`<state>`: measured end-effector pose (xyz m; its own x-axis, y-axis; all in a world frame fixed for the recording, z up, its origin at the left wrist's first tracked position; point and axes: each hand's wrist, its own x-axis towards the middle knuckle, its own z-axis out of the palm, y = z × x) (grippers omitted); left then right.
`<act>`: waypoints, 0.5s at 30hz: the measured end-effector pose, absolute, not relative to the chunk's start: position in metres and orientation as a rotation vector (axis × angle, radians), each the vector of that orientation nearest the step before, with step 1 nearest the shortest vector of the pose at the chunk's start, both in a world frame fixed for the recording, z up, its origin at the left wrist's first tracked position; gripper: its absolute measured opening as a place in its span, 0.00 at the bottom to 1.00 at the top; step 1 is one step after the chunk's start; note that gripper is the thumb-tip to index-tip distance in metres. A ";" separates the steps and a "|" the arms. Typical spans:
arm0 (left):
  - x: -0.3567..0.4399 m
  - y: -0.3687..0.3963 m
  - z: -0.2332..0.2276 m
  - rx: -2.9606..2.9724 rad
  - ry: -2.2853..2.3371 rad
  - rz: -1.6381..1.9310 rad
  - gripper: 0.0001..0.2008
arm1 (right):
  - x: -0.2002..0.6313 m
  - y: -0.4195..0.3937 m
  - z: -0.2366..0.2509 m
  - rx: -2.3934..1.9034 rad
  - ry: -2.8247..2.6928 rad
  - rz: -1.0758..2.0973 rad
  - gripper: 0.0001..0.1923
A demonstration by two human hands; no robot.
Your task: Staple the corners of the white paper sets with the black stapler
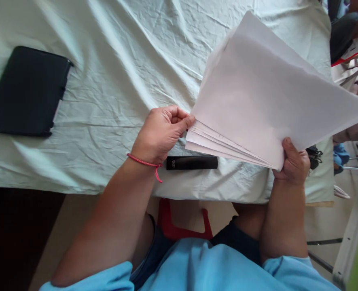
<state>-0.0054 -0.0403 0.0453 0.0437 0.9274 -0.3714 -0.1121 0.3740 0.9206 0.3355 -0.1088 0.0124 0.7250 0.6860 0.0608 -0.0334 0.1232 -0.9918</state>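
Note:
A stack of white paper sheets [248, 93] is held up at a tilt over the cloth-covered table. My left hand [163, 129], with a red string round the wrist, pinches the stack's left corner between thumb and fingers. Along the lower edge several sheets are fanned slightly apart. My right hand [294, 161] grips the lower right corner, thumb on top; its fingers are mostly hidden under the paper. Below the sheets, close to my left wrist, lies a narrow black oblong object [192, 162] with small pale lettering, perhaps a stapler.
A black tablet-like case [28, 91] lies on the left of the wrinkled pale green tablecloth [112, 81]. Keys [314, 157] sit beside my right hand. A red stool [181, 226] shows under the table edge. Other people are partly visible at right.

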 end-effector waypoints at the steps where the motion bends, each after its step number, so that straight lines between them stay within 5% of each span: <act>1: -0.005 -0.040 0.046 0.855 1.260 0.966 0.22 | 0.335 -0.109 0.013 -1.352 -0.589 0.569 0.24; 7: -0.003 -0.038 0.044 0.818 1.177 1.041 0.26 | 0.334 -0.110 0.012 -1.352 -0.633 0.488 0.28; 15: 0.000 -0.032 0.027 0.948 1.128 1.206 0.13 | 0.331 -0.110 0.007 -1.303 -0.691 0.486 0.28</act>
